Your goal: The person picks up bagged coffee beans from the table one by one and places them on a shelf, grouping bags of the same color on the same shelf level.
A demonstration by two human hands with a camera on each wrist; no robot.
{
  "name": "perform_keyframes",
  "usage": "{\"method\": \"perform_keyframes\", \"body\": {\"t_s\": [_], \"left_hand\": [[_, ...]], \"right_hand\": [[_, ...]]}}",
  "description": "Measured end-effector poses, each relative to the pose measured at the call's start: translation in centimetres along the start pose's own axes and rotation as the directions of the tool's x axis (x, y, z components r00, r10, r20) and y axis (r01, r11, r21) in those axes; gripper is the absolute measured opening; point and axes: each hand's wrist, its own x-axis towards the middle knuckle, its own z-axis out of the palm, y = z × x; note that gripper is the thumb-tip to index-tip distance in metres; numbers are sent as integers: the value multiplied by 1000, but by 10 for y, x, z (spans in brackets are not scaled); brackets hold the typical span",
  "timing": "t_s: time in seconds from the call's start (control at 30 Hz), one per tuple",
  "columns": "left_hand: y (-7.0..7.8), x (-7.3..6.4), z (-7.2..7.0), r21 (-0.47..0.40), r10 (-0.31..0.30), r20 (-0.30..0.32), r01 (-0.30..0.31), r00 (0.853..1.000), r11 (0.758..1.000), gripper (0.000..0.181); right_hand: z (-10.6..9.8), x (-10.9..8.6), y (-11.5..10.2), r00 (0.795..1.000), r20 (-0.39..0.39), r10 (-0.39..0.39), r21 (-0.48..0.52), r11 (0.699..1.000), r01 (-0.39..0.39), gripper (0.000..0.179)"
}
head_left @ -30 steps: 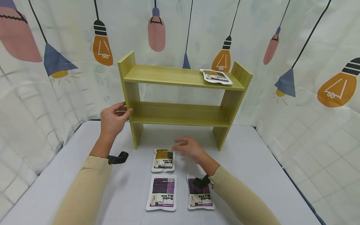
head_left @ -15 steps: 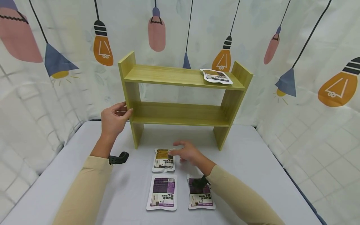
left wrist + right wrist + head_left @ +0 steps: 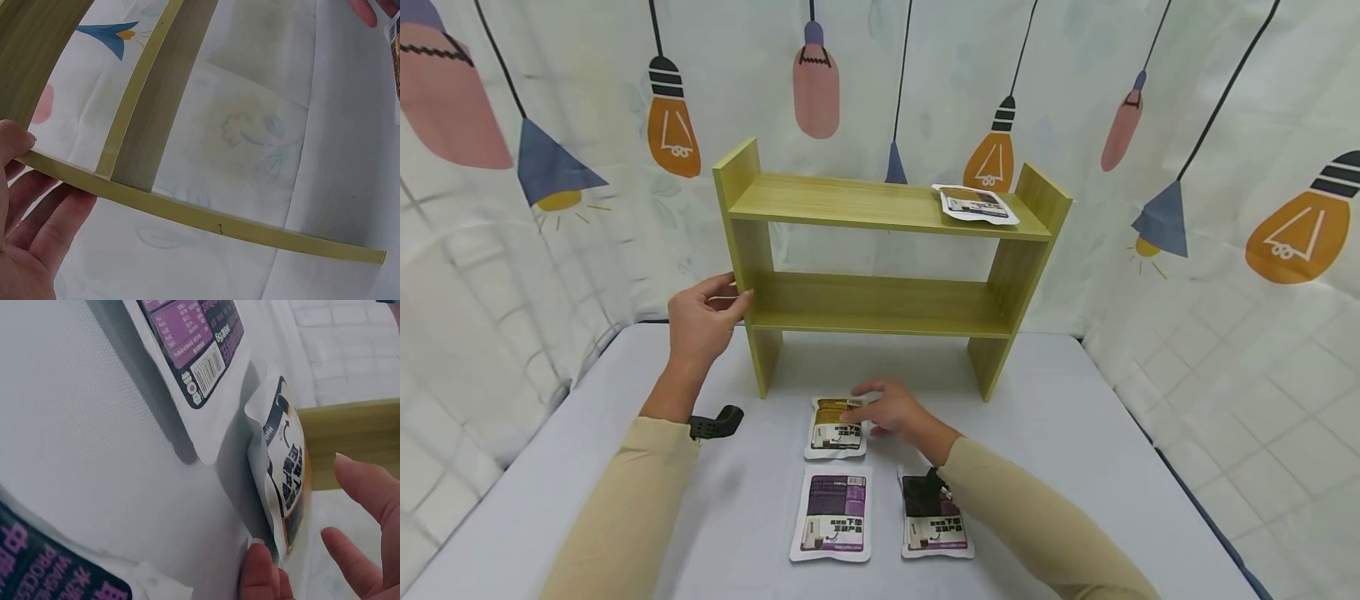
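Note:
My left hand [image 3: 700, 325] grips the left side panel of a light yellow-green wooden shelf [image 3: 880, 325]. In the left wrist view the thumb lies on one face of that panel and the fingers on the other. My right hand [image 3: 895, 412] is at the right edge of a white pouch with a brown-and-yellow label [image 3: 835, 437], which lies flat on the table. Seen from the right wrist, its fingers [image 3: 353, 562] are spread beside that pouch; one fingertip is close to the pouch's edge, and contact is unclear. The fingers are not closed round it.
Nearer me lie two white pouches with purple labels, a left one [image 3: 831, 512] and a right one [image 3: 934, 533] partly under my right wrist. Another brown-labelled pouch [image 3: 976, 205] rests on the shelf's top board, at the right. A lamp-patterned curtain [image 3: 865, 92] hangs behind.
My right hand has moved slightly left and down, from above the brown-labelled pouch's upper right corner to its right edge. The left hand and the shelf have stayed put.

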Motion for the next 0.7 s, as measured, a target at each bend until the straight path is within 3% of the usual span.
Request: {"method": "perform_keyframes", "body": {"t_s": [0.27,0.7], "left_hand": [[-1,-1,0,3,-5,-7,5,1000,1000,47],[1,0,1,5,-7,-4,7,1000,1000,48]], "right_hand": [[12,0,0,996,-69,-60,-92,994,53,55],[25,-1,-4,988,-126,-89,-277,960,51,60]]}}
